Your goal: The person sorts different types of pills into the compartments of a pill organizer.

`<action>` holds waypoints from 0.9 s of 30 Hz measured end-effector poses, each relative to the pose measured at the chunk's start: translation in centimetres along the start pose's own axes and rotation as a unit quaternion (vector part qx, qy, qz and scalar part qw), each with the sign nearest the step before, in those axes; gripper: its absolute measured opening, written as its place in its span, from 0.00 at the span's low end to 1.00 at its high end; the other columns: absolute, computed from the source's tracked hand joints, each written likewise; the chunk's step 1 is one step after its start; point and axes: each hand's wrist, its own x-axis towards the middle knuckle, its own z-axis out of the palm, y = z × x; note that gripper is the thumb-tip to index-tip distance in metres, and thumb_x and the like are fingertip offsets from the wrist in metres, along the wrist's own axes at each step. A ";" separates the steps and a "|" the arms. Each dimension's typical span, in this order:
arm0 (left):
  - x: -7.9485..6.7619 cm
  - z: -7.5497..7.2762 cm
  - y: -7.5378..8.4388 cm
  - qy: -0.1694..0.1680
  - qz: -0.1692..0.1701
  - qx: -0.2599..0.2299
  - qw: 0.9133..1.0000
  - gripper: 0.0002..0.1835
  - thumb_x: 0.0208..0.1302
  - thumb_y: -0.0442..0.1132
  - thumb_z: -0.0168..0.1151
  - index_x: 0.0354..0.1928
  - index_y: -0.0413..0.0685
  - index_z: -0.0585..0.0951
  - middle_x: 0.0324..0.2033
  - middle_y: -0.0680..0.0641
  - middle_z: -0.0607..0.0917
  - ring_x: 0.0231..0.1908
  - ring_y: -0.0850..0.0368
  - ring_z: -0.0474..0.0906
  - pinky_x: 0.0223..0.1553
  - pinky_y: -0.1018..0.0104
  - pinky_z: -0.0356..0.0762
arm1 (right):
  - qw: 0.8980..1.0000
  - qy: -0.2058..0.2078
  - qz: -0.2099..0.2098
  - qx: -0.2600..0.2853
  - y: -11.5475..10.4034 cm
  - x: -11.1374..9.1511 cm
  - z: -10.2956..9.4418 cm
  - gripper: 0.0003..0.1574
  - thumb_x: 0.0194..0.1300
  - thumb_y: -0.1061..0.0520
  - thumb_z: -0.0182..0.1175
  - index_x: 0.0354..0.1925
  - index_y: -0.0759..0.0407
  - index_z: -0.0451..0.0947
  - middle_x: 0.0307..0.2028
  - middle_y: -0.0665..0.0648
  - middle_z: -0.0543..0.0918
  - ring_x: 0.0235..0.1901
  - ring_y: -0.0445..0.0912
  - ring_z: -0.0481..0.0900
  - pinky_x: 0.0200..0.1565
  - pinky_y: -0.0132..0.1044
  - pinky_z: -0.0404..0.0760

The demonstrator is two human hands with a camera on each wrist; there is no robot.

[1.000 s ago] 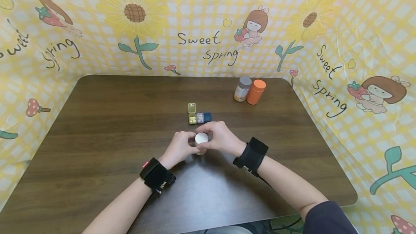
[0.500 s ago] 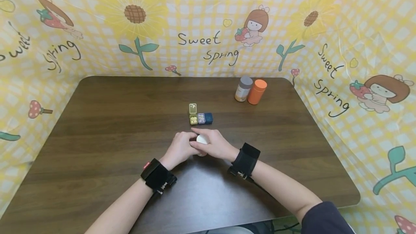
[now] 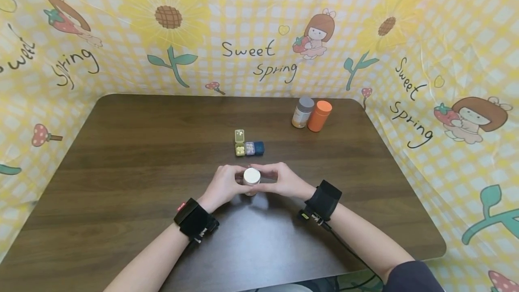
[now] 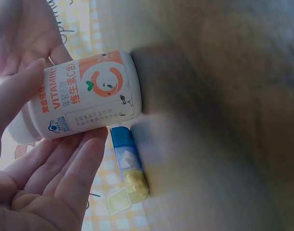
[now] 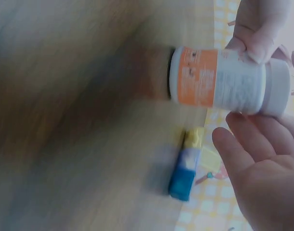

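Observation:
A white vitamin C bottle [image 4: 89, 94] with an orange label stands upright near the table's middle, its white cap [image 3: 252, 176] on top. From the left, my left hand [image 3: 224, 185] grips the bottle's body between thumb and fingers. On the other side, my right hand [image 3: 285, 181] reaches round the cap, its thumb at the near side and fingers at the far side. Just beyond both hands lies a small pill box [image 3: 249, 148] with yellow, lilac and blue compartments. Its yellow lid [image 3: 239, 136] stands raised, and pale pieces show in the yellow and lilac parts.
At the back right of the brown wooden table [image 3: 162, 125] stand a grey-capped bottle [image 3: 302, 112] and an orange bottle [image 3: 320, 116], side by side. A yellow checked cloth [image 3: 243, 12] hangs behind the table and along its sides.
My right hand has turned about the cap, first inward over it, then back out to the right. The left hand keeps its grip on the bottle, which stays in place.

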 end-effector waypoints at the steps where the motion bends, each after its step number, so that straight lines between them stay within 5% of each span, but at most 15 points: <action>1: 0.0 0.0 0.0 -0.001 0.000 -0.002 1.000 0.21 0.48 0.47 0.81 0.45 0.48 0.89 0.38 0.51 0.92 0.40 0.56 0.83 0.46 0.59 0.74 | 1.000 0.005 0.004 -0.011 0.0 -0.1 -0.1 0.37 0.63 0.57 0.70 0.67 0.64 0.72 0.64 0.61 0.79 0.65 0.51 0.77 0.63 0.49 0.77; 12: 0.1 0.2 -0.1 0.003 -0.002 -0.019 1.000 0.22 0.45 0.45 0.82 0.44 0.47 0.89 0.38 0.49 0.92 0.41 0.56 0.86 0.46 0.60 0.78 | 0.989 0.083 -0.018 -0.123 -0.6 -0.4 -0.4 0.24 0.52 0.53 0.78 0.48 0.60 0.88 0.43 0.58 0.90 0.43 0.46 0.89 0.40 0.53 0.85; 15: 0.1 0.2 0.0 0.001 -0.008 -0.021 1.000 0.21 0.46 0.44 0.82 0.44 0.46 0.89 0.38 0.49 0.92 0.40 0.57 0.86 0.44 0.61 0.79 | 0.985 0.106 -0.026 -0.135 -0.7 -0.2 -0.3 0.20 0.52 0.53 0.78 0.43 0.60 0.89 0.39 0.56 0.92 0.39 0.44 0.89 0.41 0.46 0.87; 20: 0.2 0.2 -0.1 0.003 -0.003 -0.007 1.000 0.18 0.45 0.45 0.82 0.39 0.48 0.90 0.33 0.52 0.92 0.34 0.62 0.83 0.40 0.64 0.76 | 0.981 0.130 -0.038 -0.140 -0.5 0.3 0.1 0.30 0.47 0.54 0.81 0.49 0.61 0.86 0.45 0.57 0.90 0.48 0.50 0.88 0.51 0.44 0.86; 27: 0.2 0.1 -0.2 0.008 0.030 0.020 0.999 0.13 0.45 0.45 0.81 0.33 0.51 0.89 0.27 0.55 0.90 0.29 0.65 0.79 0.35 0.69 0.73 | 0.989 0.089 -0.049 -0.108 -0.3 1.1 0.6 0.46 0.49 0.57 0.80 0.66 0.59 0.75 0.63 0.62 0.80 0.64 0.52 0.78 0.62 0.51 0.78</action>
